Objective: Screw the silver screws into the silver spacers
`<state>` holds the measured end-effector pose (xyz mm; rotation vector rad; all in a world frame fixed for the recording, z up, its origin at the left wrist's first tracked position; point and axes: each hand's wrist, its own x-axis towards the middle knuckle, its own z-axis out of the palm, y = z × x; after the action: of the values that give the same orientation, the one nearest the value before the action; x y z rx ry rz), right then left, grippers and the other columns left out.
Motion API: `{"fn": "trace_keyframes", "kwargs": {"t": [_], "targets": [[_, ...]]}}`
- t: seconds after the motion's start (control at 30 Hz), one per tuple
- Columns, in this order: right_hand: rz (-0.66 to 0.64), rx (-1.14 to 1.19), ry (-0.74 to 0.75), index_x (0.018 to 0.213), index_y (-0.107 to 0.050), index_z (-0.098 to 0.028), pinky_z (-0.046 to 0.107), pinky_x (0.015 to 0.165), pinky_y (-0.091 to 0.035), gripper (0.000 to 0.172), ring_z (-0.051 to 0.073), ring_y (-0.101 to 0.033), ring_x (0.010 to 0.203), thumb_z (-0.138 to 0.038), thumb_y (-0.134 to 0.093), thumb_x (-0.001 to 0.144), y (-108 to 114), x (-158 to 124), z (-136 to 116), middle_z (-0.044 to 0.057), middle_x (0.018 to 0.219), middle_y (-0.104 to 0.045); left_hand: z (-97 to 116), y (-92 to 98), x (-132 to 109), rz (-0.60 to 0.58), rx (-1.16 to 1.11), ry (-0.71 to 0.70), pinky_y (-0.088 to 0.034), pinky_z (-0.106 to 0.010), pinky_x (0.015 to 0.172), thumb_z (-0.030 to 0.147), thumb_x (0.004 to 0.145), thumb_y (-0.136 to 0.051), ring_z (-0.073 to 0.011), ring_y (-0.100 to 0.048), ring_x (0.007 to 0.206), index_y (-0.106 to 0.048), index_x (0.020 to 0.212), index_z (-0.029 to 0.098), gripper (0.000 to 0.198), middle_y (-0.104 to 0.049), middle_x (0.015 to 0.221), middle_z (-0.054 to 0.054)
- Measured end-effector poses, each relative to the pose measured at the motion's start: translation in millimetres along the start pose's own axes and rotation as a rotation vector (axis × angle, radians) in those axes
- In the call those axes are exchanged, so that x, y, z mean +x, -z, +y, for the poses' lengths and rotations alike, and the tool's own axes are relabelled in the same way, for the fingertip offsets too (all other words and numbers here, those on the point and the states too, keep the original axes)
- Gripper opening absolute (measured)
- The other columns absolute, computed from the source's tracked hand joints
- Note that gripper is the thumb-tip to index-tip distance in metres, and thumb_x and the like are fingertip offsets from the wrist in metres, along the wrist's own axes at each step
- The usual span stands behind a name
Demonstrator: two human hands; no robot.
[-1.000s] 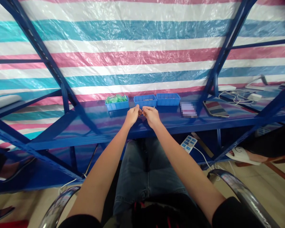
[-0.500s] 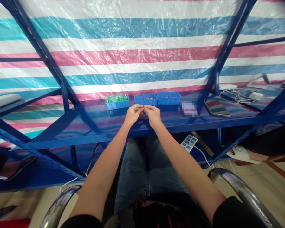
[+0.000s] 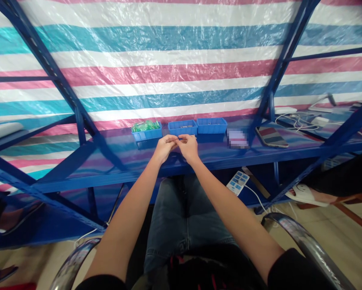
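Note:
My left hand (image 3: 165, 148) and my right hand (image 3: 188, 147) meet fingertip to fingertip above the blue shelf (image 3: 129, 161). Both are closed in a pinch, and whatever lies between the fingers is too small and hidden to name. Just beyond them stands a blue bin (image 3: 183, 128) with a few small pieces inside. To its right is a second blue bin (image 3: 212, 126), also with small bits at the bottom. Left of my hands, a third blue bin (image 3: 147, 133) is heaped with green plastic pieces (image 3: 145, 125).
A blurred-out flat item (image 3: 237, 137) and a phone-like tablet (image 3: 272, 137) lie on the shelf at right. White cables (image 3: 292, 121) trail farther right. Blue metal posts (image 3: 267, 92) frame both sides. A power strip (image 3: 238, 182) sits below, near another person's slippered foot (image 3: 310, 195).
The view has shifted slightly, so everything sits a little farther left. My hands stay pinched together, with the fingers slightly rearranged.

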<state>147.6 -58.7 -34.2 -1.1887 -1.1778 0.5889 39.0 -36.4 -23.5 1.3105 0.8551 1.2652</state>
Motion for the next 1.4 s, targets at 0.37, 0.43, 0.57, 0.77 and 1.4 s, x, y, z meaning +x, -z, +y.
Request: {"fn": "trace_keyframes", "kwargs": {"t": [0.37,0.43,0.57,0.77,1.4], "targets": [[0.005,-0.369,0.238,0.1,-0.066,-0.019,0.036,0.087,-0.043,0.024,0.022,-0.058,0.087,-0.024,-0.047,0.084,6.0,-8.2,-10.6,0.007,0.089,-0.065,4.3,-2.4,-3.9,0.071,-0.028,0.074,-0.05,-0.03,0.08,0.0,0.065,-0.058,-0.0108,-0.062,0.072,-0.053,0.101,0.016,0.04,-0.059,0.085,-0.002],[0.057,-0.404,0.275,0.105,-0.063,-0.018,0.036,0.09,-0.041,0.028,0.023,-0.058,0.091,-0.027,-0.045,0.087,17.3,3.5,-14.1,0.008,0.09,-0.066,3.2,-3.2,-3.9,0.073,-0.005,0.065,-0.05,-0.029,0.081,0.0,0.066,-0.055,-0.0104,-0.063,0.075,-0.053,0.1,0.016,0.038,-0.058,0.084,-0.001],[0.177,-0.498,0.308,0.117,-0.057,-0.015,0.04,0.097,-0.036,0.037,0.024,-0.053,0.102,-0.028,-0.034,0.092,53.0,55.1,-23.4,0.011,0.099,-0.064,-0.1,-3.1,-1.2,0.059,0.039,0.051,-0.05,-0.03,0.084,0.002,0.067,-0.052,-0.0112,-0.063,0.082,-0.054,0.098,0.017,0.034,-0.057,0.084,-0.001],[0.135,-0.889,0.143,0.11,-0.058,-0.005,0.054,0.09,-0.037,0.036,0.037,-0.044,0.112,-0.024,-0.048,0.082,85.7,111.3,-14.0,0.024,0.114,-0.056,-1.2,-4.9,-2.2,0.035,0.135,0.016,-0.05,-0.029,0.083,0.0,0.064,-0.046,-0.0107,-0.062,0.078,-0.059,0.088,0.015,0.032,-0.058,0.082,-0.001],[-0.041,-0.882,0.259,0.1,-0.056,-0.017,0.045,0.095,-0.034,0.024,0.03,-0.046,0.104,-0.031,-0.051,0.082,76.4,94.4,40.6,0.014,0.101,-0.059,-2.5,-9.8,-8.6,-0.021,0.455,-0.074,-0.05,-0.028,0.075,0.002,0.071,-0.047,-0.0143,-0.063,0.078,-0.064,0.086,0.016,0.027,-0.066,0.085,-0.004]]}}
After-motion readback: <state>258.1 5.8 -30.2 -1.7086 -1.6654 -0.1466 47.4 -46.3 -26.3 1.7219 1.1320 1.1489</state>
